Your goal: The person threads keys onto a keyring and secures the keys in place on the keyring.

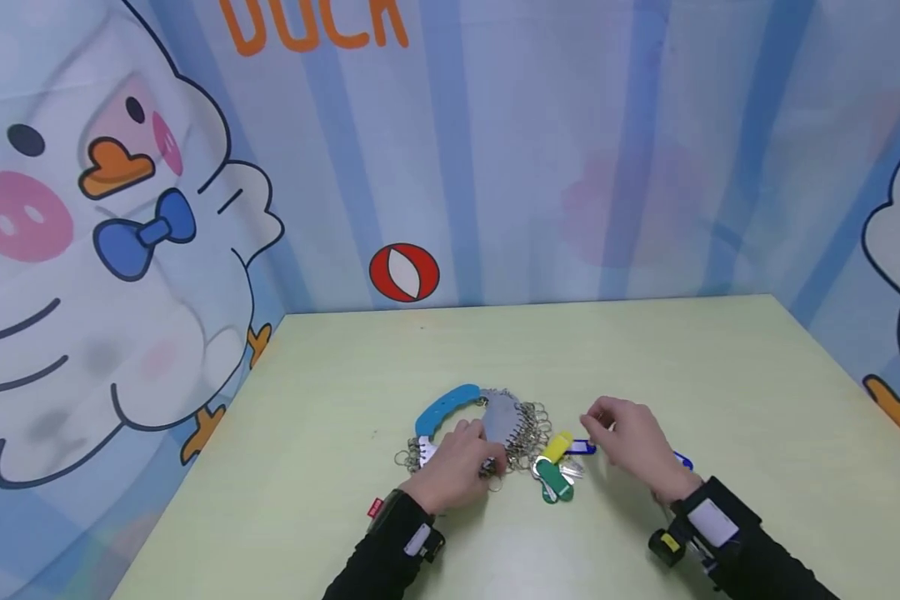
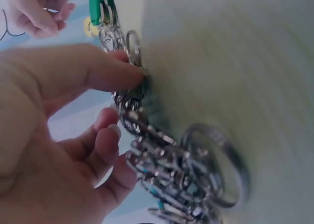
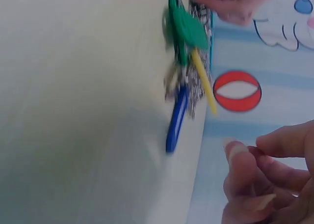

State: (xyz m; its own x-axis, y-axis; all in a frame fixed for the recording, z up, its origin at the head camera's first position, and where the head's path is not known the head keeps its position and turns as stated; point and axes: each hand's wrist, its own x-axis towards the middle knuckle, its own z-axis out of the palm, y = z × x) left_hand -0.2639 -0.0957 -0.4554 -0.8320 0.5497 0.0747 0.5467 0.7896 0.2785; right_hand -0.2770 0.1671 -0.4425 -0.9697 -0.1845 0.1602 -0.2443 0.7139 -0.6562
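Observation:
My left hand (image 1: 457,467) pinches part of a bunch of metal split rings (image 2: 169,162) between thumb and forefinger. The rings hang in a row along the edge of a grey disc (image 1: 501,415) that joins a blue curved strip (image 1: 447,408). Right of the rings lie a yellow key tag (image 1: 557,447), green key tags (image 1: 555,480) and a blue key tag (image 3: 177,120). My right hand (image 1: 633,437) hovers just past the blue tag, its fingers loosely bent and thumb near the forefinger. No object shows between them.
Another blue tag (image 1: 683,460) shows partly behind the right wrist. Everything lies on a pale yellow-green table (image 1: 330,375). A printed cloth backdrop (image 1: 510,167) with cartoon ducks stands behind and beside it.

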